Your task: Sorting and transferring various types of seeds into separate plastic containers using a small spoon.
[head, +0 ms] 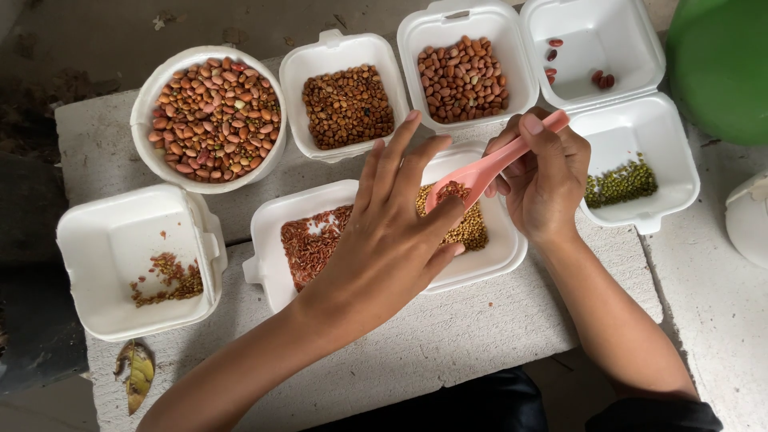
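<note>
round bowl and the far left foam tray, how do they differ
The round bowl is circular and heaped to the brim with mixed reddish-brown and pale beans; the far left foam tray is squarish with only a thin scatter of small brown grains in one corner. The bowl sits at the back of the slab, the tray at its front edge. Both are white, and neither hand touches them.

An outdoor or yard-like spot at a home, set up for sorting dry food: a rough pale concrete slab (480,336) serves as tabletop, with bare dirty ground (72,48) around it and a dead leaf (138,374) lying on it; white foam boxes (128,264) and a bowl (152,100) hold beans and seeds
</note>
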